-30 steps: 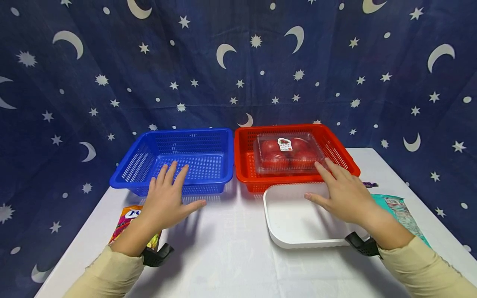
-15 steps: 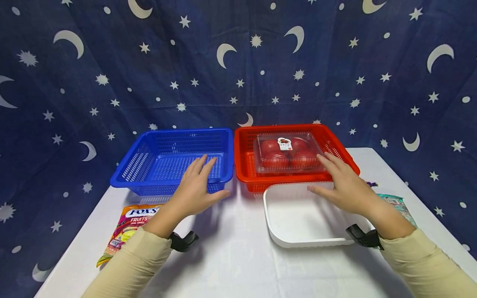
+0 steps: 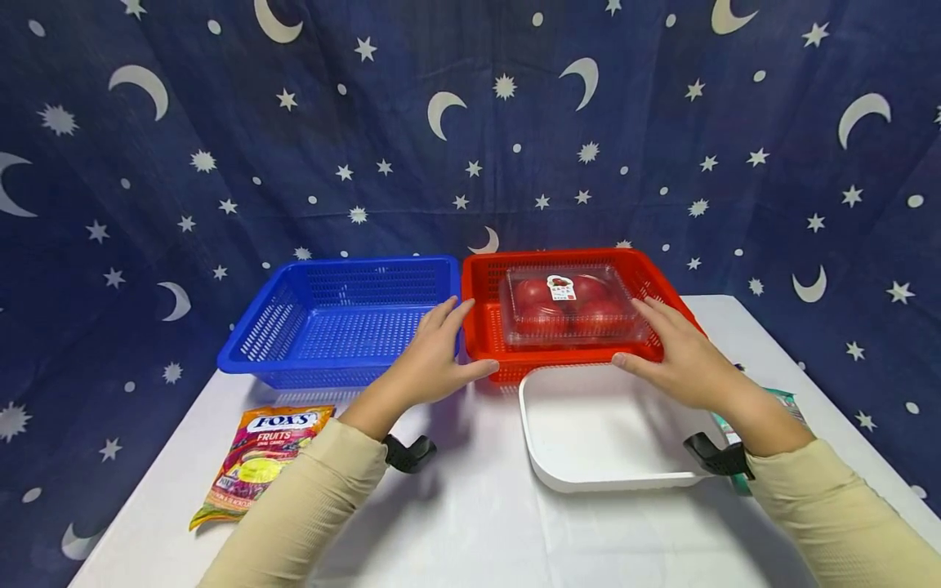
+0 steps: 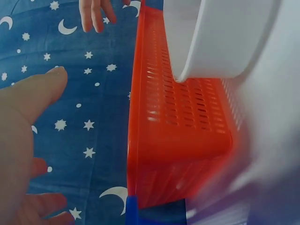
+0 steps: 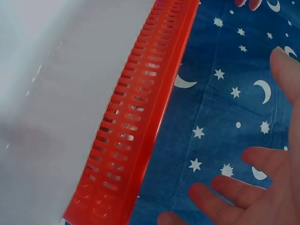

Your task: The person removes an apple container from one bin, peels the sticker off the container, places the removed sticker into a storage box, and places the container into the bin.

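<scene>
In the head view my left hand hovers between the two baskets, fingers straight and thumb apart, holding nothing. My right hand is held with spread fingers above the far right of a white plastic tray, near the right front of the red basket. Inside that basket lies a clear plastic box of red fruit with a white label. The blue basket stands to its left. Both wrist views show fingers apart from the red basket's wall.
A bag of Fox's fruit candy lies on the white table at the left. A teal packet is partly hidden behind my right wrist. A dark curtain with moons and stars closes off the back.
My left hand has moved right, from in front of the blue basket towards the red one, uncovering the candy bag. The right hand has shifted only slightly.
</scene>
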`<move>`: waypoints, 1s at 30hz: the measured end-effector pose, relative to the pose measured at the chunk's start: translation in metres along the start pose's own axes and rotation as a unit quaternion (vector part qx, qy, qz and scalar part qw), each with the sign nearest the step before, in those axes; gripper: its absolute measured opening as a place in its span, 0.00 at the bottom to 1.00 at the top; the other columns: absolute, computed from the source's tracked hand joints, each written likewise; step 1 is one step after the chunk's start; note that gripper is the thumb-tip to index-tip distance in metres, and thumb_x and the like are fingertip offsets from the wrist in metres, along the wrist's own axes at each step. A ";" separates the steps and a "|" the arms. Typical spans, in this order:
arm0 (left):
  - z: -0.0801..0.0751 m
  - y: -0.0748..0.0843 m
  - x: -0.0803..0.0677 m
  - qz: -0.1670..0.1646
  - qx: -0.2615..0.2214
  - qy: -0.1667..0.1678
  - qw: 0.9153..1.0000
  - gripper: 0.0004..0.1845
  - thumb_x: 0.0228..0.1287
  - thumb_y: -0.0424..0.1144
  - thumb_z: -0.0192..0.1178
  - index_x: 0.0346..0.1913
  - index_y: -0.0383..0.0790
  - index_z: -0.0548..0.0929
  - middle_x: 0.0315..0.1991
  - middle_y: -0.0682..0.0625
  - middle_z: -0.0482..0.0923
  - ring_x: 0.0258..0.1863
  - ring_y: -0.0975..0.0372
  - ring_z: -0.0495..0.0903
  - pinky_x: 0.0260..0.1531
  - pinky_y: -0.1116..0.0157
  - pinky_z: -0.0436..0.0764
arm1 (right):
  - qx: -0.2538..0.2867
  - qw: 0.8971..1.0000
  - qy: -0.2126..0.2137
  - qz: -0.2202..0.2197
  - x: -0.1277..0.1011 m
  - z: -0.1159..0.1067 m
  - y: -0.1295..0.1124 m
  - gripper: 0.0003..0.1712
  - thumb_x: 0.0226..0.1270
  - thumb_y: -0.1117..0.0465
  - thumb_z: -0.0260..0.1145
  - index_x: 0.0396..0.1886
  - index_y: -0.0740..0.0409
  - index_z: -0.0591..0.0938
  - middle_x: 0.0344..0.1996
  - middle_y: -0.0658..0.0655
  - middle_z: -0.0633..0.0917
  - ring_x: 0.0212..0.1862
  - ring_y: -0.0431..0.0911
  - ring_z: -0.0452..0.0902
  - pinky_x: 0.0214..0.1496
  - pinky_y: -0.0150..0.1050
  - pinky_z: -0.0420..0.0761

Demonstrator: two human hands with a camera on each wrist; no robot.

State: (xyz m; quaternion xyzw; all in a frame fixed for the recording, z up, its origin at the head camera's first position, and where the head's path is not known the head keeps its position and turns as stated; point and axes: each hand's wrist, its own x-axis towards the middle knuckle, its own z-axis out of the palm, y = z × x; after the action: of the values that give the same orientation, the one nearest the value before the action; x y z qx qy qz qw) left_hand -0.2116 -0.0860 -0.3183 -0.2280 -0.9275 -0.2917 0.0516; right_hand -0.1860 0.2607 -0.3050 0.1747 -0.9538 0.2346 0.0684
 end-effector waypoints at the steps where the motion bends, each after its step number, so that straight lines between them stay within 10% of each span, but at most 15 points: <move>1: 0.001 0.001 0.002 0.000 -0.003 -0.003 1.000 0.52 0.59 0.57 0.70 0.78 0.38 0.56 0.77 0.35 0.49 0.75 0.41 0.49 0.68 0.39 0.59 | 0.000 1.000 0.001 -0.001 0.001 0.000 0.001 0.54 0.65 0.44 0.70 0.77 0.69 0.55 0.73 0.74 0.58 0.73 0.70 0.51 0.64 0.75 0.57; 19: 0.017 0.002 0.028 -0.024 -0.072 -0.001 0.997 0.49 0.59 0.52 0.70 0.77 0.35 0.59 0.75 0.34 0.55 0.73 0.43 0.58 0.68 0.46 0.65 | 0.022 0.999 -0.015 0.033 0.032 0.001 0.023 0.56 0.66 0.41 0.68 0.77 0.70 0.53 0.74 0.74 0.56 0.72 0.71 0.50 0.65 0.74 0.56; 30: 0.023 0.006 0.011 -0.036 -0.108 0.010 0.993 0.47 0.60 0.52 0.70 0.76 0.33 0.61 0.73 0.37 0.60 0.72 0.47 0.61 0.70 0.49 0.62 | 0.015 0.998 -0.032 0.047 0.063 0.008 0.038 0.55 0.66 0.42 0.68 0.76 0.73 0.55 0.72 0.77 0.58 0.72 0.72 0.52 0.67 0.72 0.55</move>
State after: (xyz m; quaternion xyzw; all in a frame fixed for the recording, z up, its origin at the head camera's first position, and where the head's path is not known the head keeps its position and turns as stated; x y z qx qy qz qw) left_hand -0.2178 -0.0643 -0.3316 -0.1961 -0.8976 -0.3940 0.0254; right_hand -0.2592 0.2695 -0.3149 0.1380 -0.9591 0.2459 0.0245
